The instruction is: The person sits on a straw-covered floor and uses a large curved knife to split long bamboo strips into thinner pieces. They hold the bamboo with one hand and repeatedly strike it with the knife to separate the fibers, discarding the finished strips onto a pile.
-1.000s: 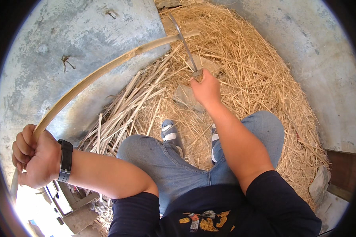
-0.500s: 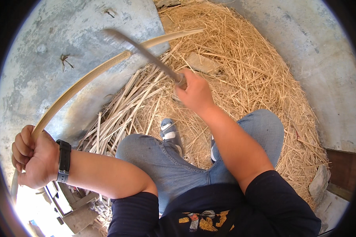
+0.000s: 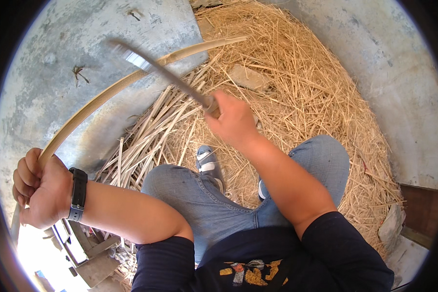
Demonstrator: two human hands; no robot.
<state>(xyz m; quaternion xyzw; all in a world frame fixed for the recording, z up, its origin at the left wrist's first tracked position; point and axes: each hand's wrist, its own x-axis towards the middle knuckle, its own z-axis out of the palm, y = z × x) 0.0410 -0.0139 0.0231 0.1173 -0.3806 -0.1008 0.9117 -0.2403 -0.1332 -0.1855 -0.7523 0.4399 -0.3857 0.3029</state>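
Observation:
My left hand point(image 3: 44, 190), with a black watch on its wrist, is closed round a long pale bamboo strip point(image 3: 90, 108). The strip rises from my fist and arcs up and to the right, its far tip over the straw. A short end of it shows below the fist. My right hand point(image 3: 232, 119) grips the short handle of a long-bladed knife point(image 3: 173, 79), whose blade points up and left and crosses over the strip. The blade is slightly blurred. Whether its edge touches the strip I cannot tell.
A heap of thin straw-like shavings point(image 3: 306, 92) covers the ground ahead and right. Split strips point(image 3: 151, 129) lie piled left of my shoe point(image 3: 209, 165). A flat stone point(image 3: 249, 78) sits in the shavings. Grey walls point(image 3: 97, 44) stand left and right; another stone point(image 3: 392, 226) lies lower right.
My right hand and the knife have moved left and slightly down, the blade sliding along the strip toward my left hand. My left hand has barely shifted.

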